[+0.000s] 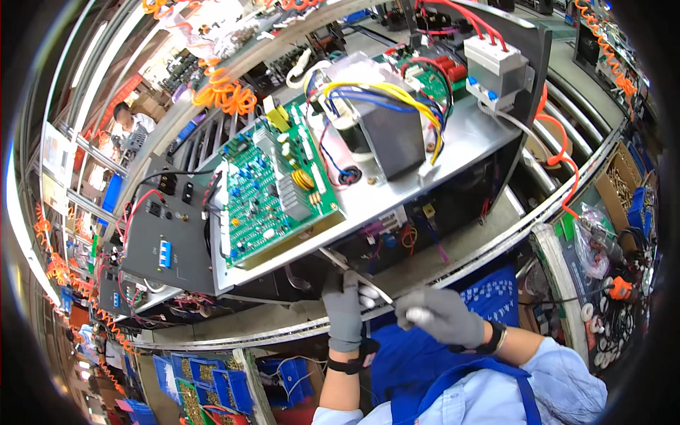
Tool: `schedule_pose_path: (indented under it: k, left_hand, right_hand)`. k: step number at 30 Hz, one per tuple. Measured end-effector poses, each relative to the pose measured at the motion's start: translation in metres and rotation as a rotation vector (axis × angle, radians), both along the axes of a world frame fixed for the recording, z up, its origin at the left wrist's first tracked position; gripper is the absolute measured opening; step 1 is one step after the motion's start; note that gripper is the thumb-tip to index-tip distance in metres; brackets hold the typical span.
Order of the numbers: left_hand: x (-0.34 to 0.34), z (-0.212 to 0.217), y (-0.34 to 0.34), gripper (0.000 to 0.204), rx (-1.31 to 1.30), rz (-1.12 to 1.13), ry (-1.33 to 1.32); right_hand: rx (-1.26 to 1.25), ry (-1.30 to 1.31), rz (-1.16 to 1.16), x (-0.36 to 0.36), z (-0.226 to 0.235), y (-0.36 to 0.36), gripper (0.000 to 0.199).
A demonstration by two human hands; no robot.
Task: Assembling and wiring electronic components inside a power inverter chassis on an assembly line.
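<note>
Both of my hands wear grey gloves with white fingertips. A thin white cable (377,289) runs slantwise from under the front edge of the metal chassis (368,207) down toward my right hand. My left hand (344,308) is closed around its middle, just below the chassis edge. Fingers pinched, my right hand (443,316) is at the cable's lower end; the exact grip is hidden by the glove. On the chassis sit a green circuit board (263,190) and a dark boxy transformer (398,138) with yellow and blue wires.
A grey panel with a blue switch (165,253) joins the chassis on the left. The unit rests over a roller conveyor (577,106). Blue parts bins (230,389) stand low left. An orange-handled tool (622,289) lies at right, near a coiled orange hose (559,152). Another person (131,122) is far left.
</note>
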State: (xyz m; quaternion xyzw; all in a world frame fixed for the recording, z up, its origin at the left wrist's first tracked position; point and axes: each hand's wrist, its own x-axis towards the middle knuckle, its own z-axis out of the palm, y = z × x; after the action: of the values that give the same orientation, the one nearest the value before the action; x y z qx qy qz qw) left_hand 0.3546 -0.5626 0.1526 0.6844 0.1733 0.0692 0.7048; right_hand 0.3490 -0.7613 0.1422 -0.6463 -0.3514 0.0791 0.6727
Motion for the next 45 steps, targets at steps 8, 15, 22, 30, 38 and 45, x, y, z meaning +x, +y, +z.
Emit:
schedule_pose_path:
  k: [8,15,22,30,38,45]
  left_hand:
    - [0.007,-0.012,0.002,0.020,-0.021,-0.027,-0.029]
    - [-0.003,-0.002,0.006,0.025,-0.004,-0.082,-0.028]
    - [-0.007,-0.010,0.014,0.029,0.024,-0.072,-0.051]
    - [-0.002,-0.007,0.008,0.029,-0.047,-0.115,-0.091]
    - [-0.006,-0.017,0.017,0.027,-0.086,-0.117,-0.118]
    - [0.000,-0.012,0.011,0.025,-0.086,-0.152,-0.143]
  right_hand:
    - [0.135,0.396,-0.363,0.004,-0.029,-0.009,0.025]
    - [-0.160,0.033,-0.424,0.046,0.051,0.013,0.021]
    - [-0.270,-1.127,-0.473,0.084,0.193,0.029,0.015]
    - [-1.718,-1.443,-0.084,0.144,0.254,0.091,0.011]
    - [-1.725,-1.304,-0.153,0.168,0.273,0.099,0.019]
    - [-1.928,-1.608,-0.380,0.288,0.342,0.024,0.012]
